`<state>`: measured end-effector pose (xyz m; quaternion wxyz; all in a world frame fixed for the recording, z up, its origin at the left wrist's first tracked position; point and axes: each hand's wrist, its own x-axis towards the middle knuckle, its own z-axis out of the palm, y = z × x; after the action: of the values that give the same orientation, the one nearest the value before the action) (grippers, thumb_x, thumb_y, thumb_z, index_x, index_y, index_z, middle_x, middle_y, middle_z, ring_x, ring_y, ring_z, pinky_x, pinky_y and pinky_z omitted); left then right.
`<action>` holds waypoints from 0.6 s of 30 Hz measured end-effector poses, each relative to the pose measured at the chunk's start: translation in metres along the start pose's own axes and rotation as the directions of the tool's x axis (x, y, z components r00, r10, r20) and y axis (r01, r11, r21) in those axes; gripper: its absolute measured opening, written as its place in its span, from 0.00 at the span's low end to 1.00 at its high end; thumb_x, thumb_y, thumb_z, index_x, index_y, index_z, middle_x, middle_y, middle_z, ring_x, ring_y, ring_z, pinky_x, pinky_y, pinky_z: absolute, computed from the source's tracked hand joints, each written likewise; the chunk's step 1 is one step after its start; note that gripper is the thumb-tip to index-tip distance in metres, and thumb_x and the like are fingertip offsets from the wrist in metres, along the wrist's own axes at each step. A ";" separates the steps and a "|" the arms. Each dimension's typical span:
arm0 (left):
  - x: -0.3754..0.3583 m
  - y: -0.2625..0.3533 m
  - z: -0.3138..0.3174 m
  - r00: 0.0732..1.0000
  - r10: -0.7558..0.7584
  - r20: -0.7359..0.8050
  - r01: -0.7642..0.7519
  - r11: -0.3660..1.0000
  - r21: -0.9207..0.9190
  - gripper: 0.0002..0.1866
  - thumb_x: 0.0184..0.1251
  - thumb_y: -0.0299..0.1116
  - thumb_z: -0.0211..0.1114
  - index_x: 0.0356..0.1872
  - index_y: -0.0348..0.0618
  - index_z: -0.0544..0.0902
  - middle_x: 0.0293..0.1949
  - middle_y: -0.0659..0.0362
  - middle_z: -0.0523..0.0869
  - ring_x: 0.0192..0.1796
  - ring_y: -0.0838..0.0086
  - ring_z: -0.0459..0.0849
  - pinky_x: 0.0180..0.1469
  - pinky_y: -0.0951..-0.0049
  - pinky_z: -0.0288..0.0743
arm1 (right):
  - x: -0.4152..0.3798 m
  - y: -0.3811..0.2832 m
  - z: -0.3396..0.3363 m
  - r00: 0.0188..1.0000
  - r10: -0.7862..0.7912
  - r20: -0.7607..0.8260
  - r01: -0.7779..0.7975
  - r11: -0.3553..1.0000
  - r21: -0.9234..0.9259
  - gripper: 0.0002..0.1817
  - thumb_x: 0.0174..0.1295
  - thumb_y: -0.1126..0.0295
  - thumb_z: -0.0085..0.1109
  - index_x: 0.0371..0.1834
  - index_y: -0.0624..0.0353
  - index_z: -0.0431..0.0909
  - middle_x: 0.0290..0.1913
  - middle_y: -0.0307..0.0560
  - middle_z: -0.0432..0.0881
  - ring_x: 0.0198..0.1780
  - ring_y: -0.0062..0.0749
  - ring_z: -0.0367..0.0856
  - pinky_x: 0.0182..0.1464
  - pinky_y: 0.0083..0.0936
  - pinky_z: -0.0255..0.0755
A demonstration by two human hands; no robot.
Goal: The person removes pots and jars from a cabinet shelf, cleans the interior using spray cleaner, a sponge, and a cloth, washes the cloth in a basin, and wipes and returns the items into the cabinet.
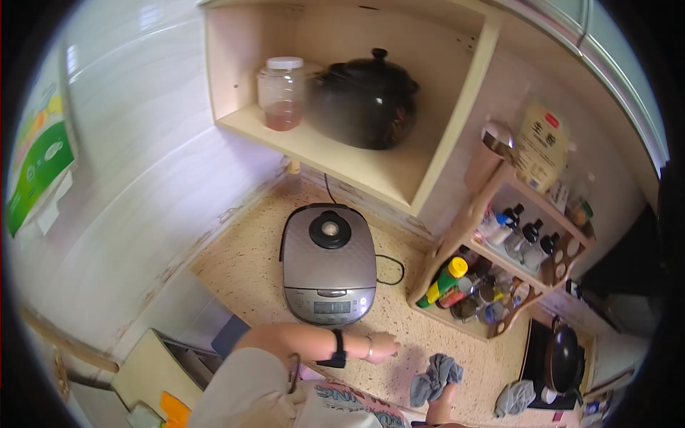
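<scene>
My left hand [384, 348] is over the countertop in front of the rice cooker [330, 271], its fingers curled closed. A small dark bit shows at the fingertips, too small to name. A black band and a bracelet are on that wrist. My right hand [449, 394] presses on a crumpled grey cloth [432, 378] lying on the speckled counter [399, 314]; the cloth partly covers the fingers. The rice cooker is grey, with its lid down and a lit display facing me.
A wooden shelf rack [492, 250] with bottles and jars stands at the right. Beyond it are a black pan [564, 353] and a second grey cloth [515, 398]. Overhead, an open cabinet holds a black pot [367, 103] and a plastic jar [282, 96].
</scene>
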<state>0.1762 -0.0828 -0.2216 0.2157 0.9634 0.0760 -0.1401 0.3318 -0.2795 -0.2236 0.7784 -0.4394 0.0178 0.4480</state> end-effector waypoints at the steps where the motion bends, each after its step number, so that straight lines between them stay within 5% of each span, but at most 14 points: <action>1: 0.020 -0.003 0.017 1.000 -0.008 0.001 0.008 1.000 -0.018 0.23 0.51 0.25 0.58 0.52 0.40 0.73 0.45 0.45 0.78 0.50 0.52 0.77 0.49 0.59 0.73 | -0.001 -0.001 0.000 1.000 -0.001 0.000 0.001 1.000 -0.016 0.18 0.64 0.54 0.45 0.38 0.58 0.77 0.29 0.43 0.78 0.26 0.29 0.72 0.29 0.25 0.68; 7: 0.059 -0.003 0.037 1.000 0.002 -0.020 -0.003 0.995 -0.098 0.21 0.55 0.27 0.58 0.52 0.38 0.73 0.46 0.45 0.77 0.51 0.51 0.76 0.50 0.58 0.72 | 0.019 0.003 -0.032 0.964 0.017 0.267 -0.053 0.990 0.128 0.20 0.65 0.58 0.47 0.49 0.64 0.73 0.39 0.55 0.77 0.41 0.35 0.74 0.48 0.30 0.65; 11: 0.064 0.000 0.038 0.958 0.165 -0.233 -0.187 0.980 -0.074 0.19 0.55 0.33 0.63 0.50 0.41 0.76 0.43 0.49 0.79 0.47 0.54 0.78 0.48 0.61 0.73 | 0.058 0.001 -0.042 0.653 0.077 0.753 -0.353 0.911 0.213 0.23 0.65 0.60 0.49 0.55 0.68 0.71 0.45 0.63 0.77 0.51 0.39 0.75 0.60 0.33 0.63; 12: 0.062 0.006 0.033 0.928 0.234 -0.290 -0.249 0.968 -0.019 0.19 0.55 0.35 0.64 0.48 0.42 0.77 0.42 0.50 0.80 0.46 0.56 0.79 0.47 0.62 0.73 | 0.054 -0.002 -0.044 0.730 0.052 0.682 -0.277 0.934 0.225 0.22 0.65 0.60 0.49 0.54 0.67 0.72 0.44 0.61 0.77 0.49 0.38 0.74 0.57 0.32 0.63; 14: 0.013 0.020 -0.030 0.905 0.291 -0.309 -0.391 0.856 -0.339 0.16 0.55 0.36 0.66 0.44 0.42 0.79 0.38 0.53 0.81 0.42 0.63 0.80 0.44 0.67 0.74 | 0.040 -0.006 -0.019 0.926 -0.035 0.377 -0.037 0.982 0.183 0.21 0.65 0.58 0.48 0.51 0.65 0.72 0.41 0.57 0.77 0.44 0.36 0.74 0.51 0.30 0.64; 17: -0.102 0.012 -0.156 0.784 0.272 -0.559 -0.585 0.625 -0.516 0.10 0.58 0.33 0.66 0.38 0.42 0.81 0.34 0.59 0.83 0.36 0.78 0.80 0.41 0.77 0.74 | 0.030 -0.015 0.020 0.978 -0.106 0.179 0.091 0.992 0.091 0.20 0.64 0.57 0.47 0.47 0.63 0.73 0.37 0.51 0.78 0.37 0.32 0.73 0.42 0.27 0.66; 18: -0.132 0.000 -0.188 0.675 0.115 -0.729 -0.658 0.542 -0.523 0.05 0.60 0.29 0.64 0.36 0.42 0.80 0.32 0.63 0.83 0.36 0.82 0.79 0.41 0.80 0.74 | 0.029 -0.018 0.032 0.979 -0.115 0.168 0.102 0.991 0.081 0.19 0.64 0.56 0.46 0.46 0.62 0.74 0.36 0.49 0.78 0.34 0.31 0.72 0.38 0.26 0.66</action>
<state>0.0961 -0.0122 -0.0181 0.5847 0.7593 -0.0375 0.2830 0.3507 -0.2411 -0.2044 0.8157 -0.3711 -0.0573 0.4401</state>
